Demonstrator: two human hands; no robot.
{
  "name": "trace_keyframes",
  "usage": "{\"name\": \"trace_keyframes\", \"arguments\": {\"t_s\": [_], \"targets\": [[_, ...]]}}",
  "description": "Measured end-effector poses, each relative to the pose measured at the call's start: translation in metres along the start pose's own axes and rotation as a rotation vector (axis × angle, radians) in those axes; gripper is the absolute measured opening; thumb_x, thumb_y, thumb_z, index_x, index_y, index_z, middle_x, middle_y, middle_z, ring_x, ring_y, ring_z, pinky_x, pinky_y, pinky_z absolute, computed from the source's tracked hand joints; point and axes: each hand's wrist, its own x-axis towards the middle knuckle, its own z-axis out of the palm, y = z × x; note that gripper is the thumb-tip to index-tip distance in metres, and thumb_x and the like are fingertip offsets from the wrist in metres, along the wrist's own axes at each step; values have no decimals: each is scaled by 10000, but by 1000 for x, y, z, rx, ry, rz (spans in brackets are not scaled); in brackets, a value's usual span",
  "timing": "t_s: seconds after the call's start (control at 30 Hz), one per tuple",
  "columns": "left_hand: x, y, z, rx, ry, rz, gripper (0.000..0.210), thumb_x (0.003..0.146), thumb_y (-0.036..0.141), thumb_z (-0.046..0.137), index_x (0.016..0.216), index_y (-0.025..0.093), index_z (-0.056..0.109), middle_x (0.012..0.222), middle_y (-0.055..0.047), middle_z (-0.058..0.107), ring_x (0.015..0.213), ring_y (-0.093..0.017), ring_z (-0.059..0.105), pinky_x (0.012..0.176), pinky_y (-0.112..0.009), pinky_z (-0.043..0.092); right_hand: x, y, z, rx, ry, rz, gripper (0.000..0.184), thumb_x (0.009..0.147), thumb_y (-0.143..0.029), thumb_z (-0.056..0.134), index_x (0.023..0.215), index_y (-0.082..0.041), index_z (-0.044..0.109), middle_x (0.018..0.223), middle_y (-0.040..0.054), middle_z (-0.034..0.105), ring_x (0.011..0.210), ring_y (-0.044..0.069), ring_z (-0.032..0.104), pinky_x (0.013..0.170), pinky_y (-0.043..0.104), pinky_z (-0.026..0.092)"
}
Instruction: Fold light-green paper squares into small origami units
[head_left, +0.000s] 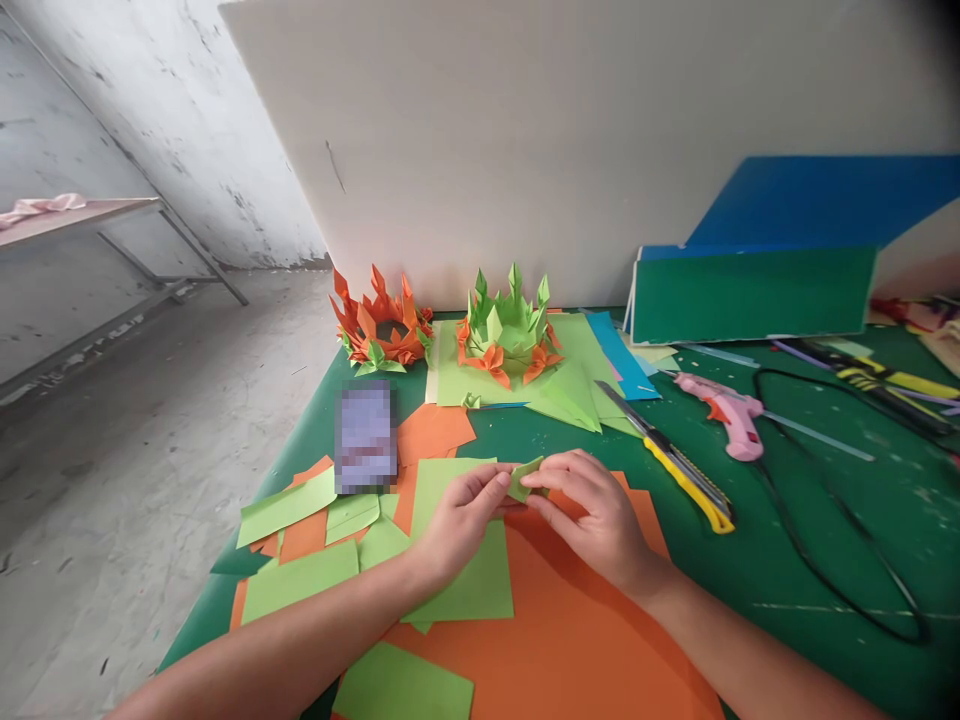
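Between my two hands is a small folded piece of green paper [525, 480]. My left hand [469, 510] pinches its left side with thumb and fingers. My right hand [592, 510] grips the right side, fingertips closed on the edge. Both hands are above a large orange paper sheet [600, 620] and a green paper sheet [472, 570]. Behind them stand an orange folded-paper crown [382, 330] with green pieces around its base and a green folded-paper crown [510, 320] with orange flowers.
Right of my hands lie a yellow utility knife [682, 470] with its blade out and a pink glue gun [727, 410] with a looping black cord [795, 540]. A blurred purple object [365, 437] rests among paper pieces at left. A green board [754, 295] leans at the back.
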Motion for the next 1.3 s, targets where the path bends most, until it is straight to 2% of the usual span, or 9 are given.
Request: {"name": "trace_keyframes", "arguments": {"t_s": [0.1,0.2,0.33,0.6,0.83,0.9,0.97,1.13,1.3], "targets": [[-2,-2,0,58,-98,45,329,844,436,627,1042,179,681,991,-52,686,915,-189,630,929,-346,477,1,-1,-1,18,1,39,110,892,-137,599,918,-239,629,856,24,648,844,185,587,754,330,472],[-3,-5,1,157,-170,101,336,862,392,617,1131,193,642,1022,-56,685,961,-202,610,881,-314,473,1,-1,0,24,1,94,90,903,-166,587,840,-231,594,801,9,637,783,175,574,723,321,457],[-3,-8,1,262,-144,149,317,898,402,550,1123,202,650,967,-52,682,889,-195,600,838,-310,468,1,-1,2,39,-13,152,115,910,-200,578,800,-228,556,773,2,618,755,171,563,713,314,456],[-6,-5,5,387,-47,207,321,861,478,558,879,190,698,792,-43,671,793,-205,581,750,-301,476,0,-3,4,57,7,184,137,901,-190,566,777,-228,522,738,-3,573,733,167,548,683,302,452],[-7,-8,5,491,-7,207,292,907,417,497,843,180,654,701,-12,590,644,-144,490,619,-260,405,-1,-4,7,44,63,205,101,889,-213,586,818,-229,516,757,2,525,723,168,514,656,294,452],[-7,-7,5,476,-4,204,285,910,406,496,848,175,652,698,-8,587,628,-135,483,598,-250,390,-1,-3,7,25,113,216,77,878,-245,612,908,-229,543,813,18,521,757,180,511,687,312,466],[-7,-5,6,430,-12,196,273,900,406,523,860,173,658,737,-17,620,644,-135,508,607,-247,396,0,-2,6,40,120,236,127,871,-280,632,965,-228,564,875,37,539,795,190,524,725,329,479],[-4,-2,6,293,-44,129,299,881,435,561,836,161,674,778,-36,648,743,-162,561,711,-272,437,2,-3,5,203,-12,334,106,911,-317,588,858,-226,597,792,16,576,703,162,542,648,285,484],[-1,-2,7,132,-51,58,313,835,460,623,804,151,660,780,-40,633,750,-165,590,763,-299,478,2,-2,5,292,-20,386,114,907,-329,587,876,-226,623,801,20,592,707,159,540,636,277,481]]}}
